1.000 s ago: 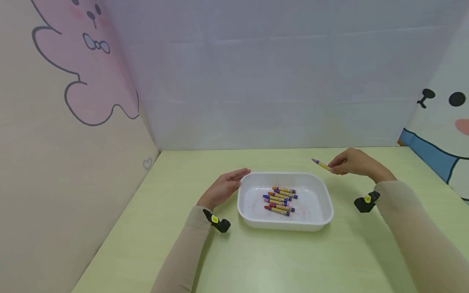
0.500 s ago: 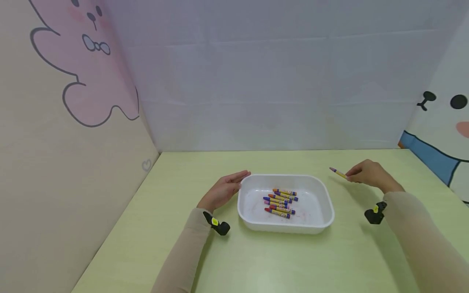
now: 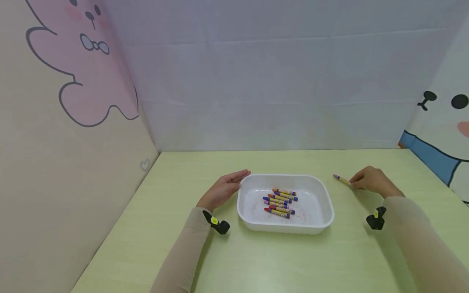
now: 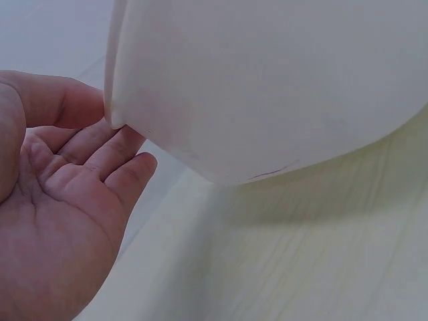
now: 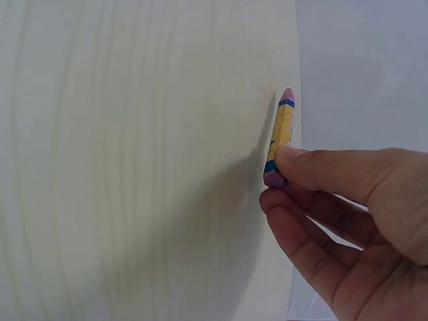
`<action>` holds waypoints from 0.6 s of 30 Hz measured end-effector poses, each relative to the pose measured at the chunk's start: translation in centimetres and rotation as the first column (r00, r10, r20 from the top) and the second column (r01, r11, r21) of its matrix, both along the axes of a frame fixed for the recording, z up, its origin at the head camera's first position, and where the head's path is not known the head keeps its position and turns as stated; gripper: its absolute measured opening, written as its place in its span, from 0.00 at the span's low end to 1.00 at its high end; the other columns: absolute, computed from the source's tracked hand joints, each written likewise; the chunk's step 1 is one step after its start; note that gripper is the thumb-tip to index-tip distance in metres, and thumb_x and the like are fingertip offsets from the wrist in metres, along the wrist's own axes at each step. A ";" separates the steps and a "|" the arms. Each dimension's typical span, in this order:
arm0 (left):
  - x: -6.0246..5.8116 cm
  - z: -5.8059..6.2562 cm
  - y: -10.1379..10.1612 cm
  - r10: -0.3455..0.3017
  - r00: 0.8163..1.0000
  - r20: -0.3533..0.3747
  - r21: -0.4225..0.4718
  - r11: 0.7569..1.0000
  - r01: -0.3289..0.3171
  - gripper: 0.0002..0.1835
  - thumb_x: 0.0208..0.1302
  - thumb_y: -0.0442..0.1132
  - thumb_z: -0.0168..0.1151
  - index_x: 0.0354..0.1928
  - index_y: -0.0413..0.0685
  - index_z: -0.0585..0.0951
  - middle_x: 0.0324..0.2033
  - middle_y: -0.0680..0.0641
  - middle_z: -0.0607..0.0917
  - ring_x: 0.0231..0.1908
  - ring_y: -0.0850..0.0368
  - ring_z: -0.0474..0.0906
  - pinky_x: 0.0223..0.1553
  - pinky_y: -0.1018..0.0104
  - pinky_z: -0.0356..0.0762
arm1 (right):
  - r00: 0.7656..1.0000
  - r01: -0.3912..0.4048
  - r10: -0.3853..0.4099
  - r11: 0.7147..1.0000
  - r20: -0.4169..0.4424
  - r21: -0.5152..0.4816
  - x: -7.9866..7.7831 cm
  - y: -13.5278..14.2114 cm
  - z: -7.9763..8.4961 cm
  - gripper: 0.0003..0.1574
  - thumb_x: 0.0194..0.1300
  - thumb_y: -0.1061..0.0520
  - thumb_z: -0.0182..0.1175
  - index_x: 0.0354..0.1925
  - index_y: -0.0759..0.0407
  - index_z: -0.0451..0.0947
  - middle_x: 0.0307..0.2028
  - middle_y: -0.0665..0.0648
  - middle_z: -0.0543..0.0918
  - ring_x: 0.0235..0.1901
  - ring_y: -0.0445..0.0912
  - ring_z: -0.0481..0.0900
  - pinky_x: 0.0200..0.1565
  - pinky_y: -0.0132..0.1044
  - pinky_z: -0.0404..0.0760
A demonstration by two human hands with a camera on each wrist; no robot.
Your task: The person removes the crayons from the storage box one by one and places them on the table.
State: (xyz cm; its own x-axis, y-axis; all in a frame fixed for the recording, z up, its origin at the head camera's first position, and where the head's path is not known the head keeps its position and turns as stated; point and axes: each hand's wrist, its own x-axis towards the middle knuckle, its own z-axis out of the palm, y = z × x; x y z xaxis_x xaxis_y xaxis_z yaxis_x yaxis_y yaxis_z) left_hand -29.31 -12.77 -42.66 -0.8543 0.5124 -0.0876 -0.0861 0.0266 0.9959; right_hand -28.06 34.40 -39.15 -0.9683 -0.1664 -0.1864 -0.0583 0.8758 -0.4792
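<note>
In the head view my right hand (image 3: 373, 180) pinches a crayon (image 3: 341, 179) low over the table, to the right of the tray. This crayon (image 5: 281, 137) has a pinkish-purple tip and a yellow wrapper with blue bands. Its blunt end lies between the thumb and the fingers. My left hand (image 3: 222, 188) is at the left end of a white plastic tray (image 3: 322, 217), its fingers fairly straight. The left wrist view has the thumb and fingertips right at the tray's rim (image 4: 115, 100). Several crayons (image 3: 280, 202) lie side by side in the tray, with red, pink, blue, orange and purple tips.
A pale yellow-green table (image 3: 278, 262) bears the tray. White sheeting (image 3: 256, 81) rises behind the far edge. A pink cartoon figure (image 3: 93, 77) decorates the left wall, and a white one (image 3: 452, 134) the right.
My right hand has moved right and down to the table with the crayon, away from the tray. The left hand and the tray have stayed in place.
</note>
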 end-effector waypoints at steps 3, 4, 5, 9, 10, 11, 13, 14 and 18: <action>-0.2 0.0 0.0 0.000 1.000 0.001 -0.010 1.000 0.000 0.27 0.71 0.27 0.46 0.70 0.50 0.66 0.70 0.52 0.67 0.71 0.54 0.60 0.71 0.53 0.58 | 1.000 0.001 -0.001 1.000 -0.009 0.014 0.1 0.0 -0.1 0.17 0.59 0.58 0.64 0.41 0.71 0.83 0.38 0.69 0.85 0.37 0.56 0.80 0.39 0.50 0.80; -0.2 -0.1 0.0 -0.001 1.000 0.000 -0.016 1.000 0.001 0.27 0.71 0.28 0.46 0.70 0.51 0.66 0.70 0.53 0.67 0.71 0.55 0.59 0.71 0.53 0.58 | 1.000 0.005 -0.005 1.000 -0.005 0.015 0.2 0.0 -0.1 0.17 0.60 0.58 0.64 0.42 0.71 0.83 0.39 0.70 0.84 0.38 0.58 0.80 0.40 0.52 0.80; -0.2 -0.1 0.0 -0.003 1.000 0.000 -0.021 1.000 0.003 0.27 0.71 0.28 0.47 0.70 0.52 0.66 0.70 0.53 0.67 0.71 0.55 0.59 0.71 0.53 0.59 | 1.000 0.008 -0.008 1.000 -0.002 0.015 0.2 0.0 -0.1 0.17 0.60 0.58 0.64 0.42 0.72 0.82 0.40 0.71 0.84 0.39 0.60 0.80 0.41 0.54 0.80; -0.2 -0.4 0.0 -0.001 1.000 0.009 -0.019 1.000 0.001 0.26 0.72 0.30 0.47 0.70 0.53 0.66 0.69 0.54 0.68 0.71 0.56 0.60 0.71 0.57 0.60 | 1.000 0.010 -0.010 1.000 0.003 0.012 0.5 -0.1 -0.2 0.16 0.60 0.59 0.64 0.41 0.72 0.82 0.40 0.72 0.83 0.40 0.61 0.79 0.42 0.55 0.78; -0.1 -0.5 0.0 -0.001 1.000 0.007 -0.009 1.000 0.001 0.26 0.72 0.29 0.47 0.70 0.52 0.66 0.69 0.54 0.67 0.71 0.56 0.60 0.71 0.57 0.60 | 1.000 0.007 -0.007 1.000 0.000 0.012 0.5 -0.1 -0.1 0.16 0.60 0.59 0.64 0.41 0.72 0.82 0.40 0.71 0.83 0.39 0.60 0.79 0.42 0.55 0.79; -0.1 -0.5 0.0 0.001 1.000 0.006 0.002 1.000 -0.001 0.27 0.72 0.29 0.46 0.70 0.50 0.65 0.70 0.53 0.67 0.71 0.55 0.60 0.70 0.57 0.60 | 1.000 0.003 -0.003 1.000 -0.006 0.013 0.6 -0.2 -0.1 0.16 0.59 0.58 0.64 0.40 0.72 0.82 0.39 0.70 0.84 0.38 0.58 0.79 0.41 0.54 0.79; 0.0 -0.6 0.0 0.005 1.000 0.007 0.023 1.000 -0.005 0.26 0.71 0.28 0.46 0.71 0.48 0.65 0.70 0.51 0.67 0.71 0.55 0.59 0.70 0.58 0.61 | 1.000 -0.003 0.003 1.000 -0.008 0.009 0.6 -0.2 0.0 0.17 0.59 0.58 0.65 0.40 0.72 0.82 0.37 0.68 0.84 0.36 0.54 0.79 0.40 0.51 0.80; 0.0 -0.6 0.0 0.008 1.000 0.009 0.034 0.999 -0.008 0.26 0.72 0.28 0.46 0.70 0.47 0.65 0.70 0.51 0.67 0.71 0.55 0.60 0.70 0.58 0.61 | 1.000 -0.007 0.007 1.000 -0.007 0.010 0.6 -0.3 0.1 0.18 0.59 0.57 0.65 0.41 0.73 0.82 0.36 0.67 0.85 0.35 0.52 0.79 0.39 0.49 0.80; 0.0 -0.5 0.1 0.013 1.000 0.022 0.058 0.998 -0.015 0.26 0.71 0.27 0.46 0.70 0.45 0.65 0.70 0.50 0.67 0.71 0.55 0.60 0.70 0.59 0.61 | 1.000 -0.006 0.006 1.000 0.012 0.013 0.5 -0.2 0.4 0.21 0.60 0.55 0.65 0.42 0.74 0.81 0.33 0.62 0.86 0.32 0.47 0.79 0.36 0.46 0.81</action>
